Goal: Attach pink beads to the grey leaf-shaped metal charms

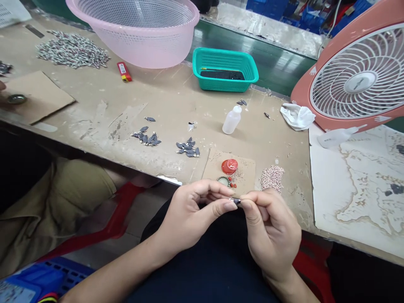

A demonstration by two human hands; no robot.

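A small dark piece (pixel 236 201) is pinched between the fingertips of my left hand (pixel 197 212) and my right hand (pixel 271 225), in front of the table edge. Just beyond my hands, a cardboard square (pixel 248 166) bears a red cap (pixel 229 166), a bottle cap (pixel 223 181) and a few tiny red bits. To its right lies a heap of small pinkish beads (pixel 272 178). Dark leaf-shaped pieces form two piles, one nearer (pixel 188 148) and one farther left (pixel 147 138). A white plastic bottle (pixel 232 120) stands behind the cardboard.
A pink basket (pixel 142 42) and a green basket (pixel 225 84) holding a phone stand at the back. An orange fan (pixel 360 82) and crumpled tissue (pixel 297 116) are at right. A red lighter (pixel 124 72) lies left. Another person's knee (pixel 91 181) shows below the table.
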